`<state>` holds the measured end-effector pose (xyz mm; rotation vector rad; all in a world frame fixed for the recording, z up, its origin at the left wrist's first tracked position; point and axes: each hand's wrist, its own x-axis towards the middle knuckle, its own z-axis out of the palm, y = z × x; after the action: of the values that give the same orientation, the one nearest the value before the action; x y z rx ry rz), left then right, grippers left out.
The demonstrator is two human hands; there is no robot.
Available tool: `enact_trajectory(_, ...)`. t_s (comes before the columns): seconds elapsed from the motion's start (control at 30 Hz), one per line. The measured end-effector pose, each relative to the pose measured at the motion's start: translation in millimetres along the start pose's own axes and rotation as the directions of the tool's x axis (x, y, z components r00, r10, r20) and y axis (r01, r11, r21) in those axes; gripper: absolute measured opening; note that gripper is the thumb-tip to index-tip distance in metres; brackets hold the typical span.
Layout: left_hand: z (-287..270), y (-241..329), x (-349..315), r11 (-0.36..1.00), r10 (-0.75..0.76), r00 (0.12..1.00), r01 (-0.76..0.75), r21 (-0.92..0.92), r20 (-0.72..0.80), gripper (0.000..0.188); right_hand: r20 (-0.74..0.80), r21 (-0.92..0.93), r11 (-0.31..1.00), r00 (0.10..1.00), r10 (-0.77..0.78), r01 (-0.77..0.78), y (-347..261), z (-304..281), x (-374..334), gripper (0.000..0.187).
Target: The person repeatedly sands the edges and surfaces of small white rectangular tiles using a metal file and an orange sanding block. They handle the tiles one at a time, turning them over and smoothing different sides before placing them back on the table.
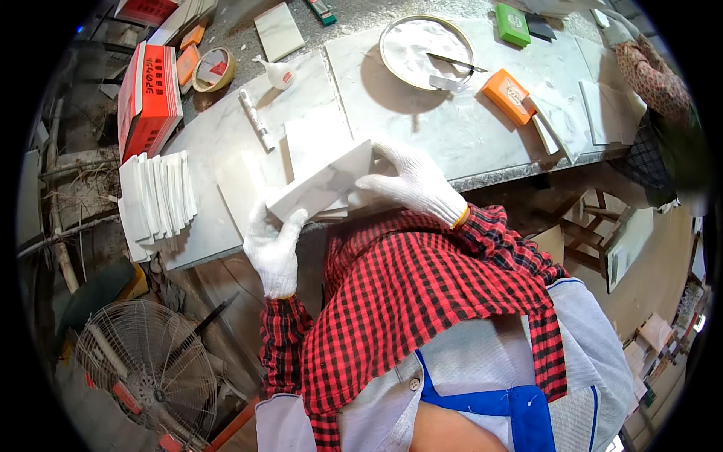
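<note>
A white marble tile (pixel 324 181) with grey veins is held tilted above the near edge of the stone-topped table. At its left end my left hand (pixel 275 245), in a white knit glove, is closed on it with the thumb along the near face. My right hand (pixel 410 181), gloved the same way, grips the tile's right end between thumb and fingers. Beneath and behind it lie other pale tiles (pixel 309 141). A white marker-like tube (pixel 257 120) rests just beyond them, close to a small white squeeze bottle (pixel 280 73).
A row of stacked tiles (pixel 156 200) stands at the table's left edge, near a red box (pixel 151 98). Farther back are a round pan of white paste (pixel 410 38) with a blade and an orange block (pixel 508 96). A fan (pixel 151 377) stands lower left; another person (pixel 655 83) is at right.
</note>
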<state>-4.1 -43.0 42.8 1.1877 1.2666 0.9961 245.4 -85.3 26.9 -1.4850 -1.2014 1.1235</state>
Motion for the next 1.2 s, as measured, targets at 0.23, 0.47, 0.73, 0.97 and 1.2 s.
enact_trajectory(0.23, 12.1, 0.4, 8.5, 0.982, 0.186, 0.971, -0.188, 0.000, 0.149, 0.060, -0.204, -0.350, 0.870, 0.879, -0.431, 0.346, -28.9, -28.0, 1.5, 0.049)
enact_trajectory(0.47, 39.7, -12.3, 20.7, 0.894, 0.365, 0.896, -0.413, 0.173, 0.253, 0.054, -0.187, -0.425, 0.806, 0.832, -0.523, 0.411, -31.4, -56.8, 7.0, 0.045)
enact_trajectory(0.73, 71.9, 27.5, 14.8, 0.991, -0.134, 0.942, 0.125, 0.049, 0.308, 0.042, -0.199, -0.385, 0.873, 0.897, -0.395, 0.299, -27.1, -78.4, 13.9, 0.043)
enact_trajectory(0.97, 88.8, 32.4, 11.4, 0.960, -0.266, 0.880, 0.280, 0.022, 0.394, 0.044, -0.198, -0.483, 0.875, 0.969, -0.146, 0.033, -50.1, -95.3, 36.1, 0.042)
enact_trajectory(1.2, 94.6, 24.3, 11.4, 0.932, -0.272, 0.877, 0.343, -0.119, 0.396, 0.045, -0.291, -0.302, 0.953, 0.949, -0.122, 0.030, -27.7, -98.2, 46.9, 0.036)
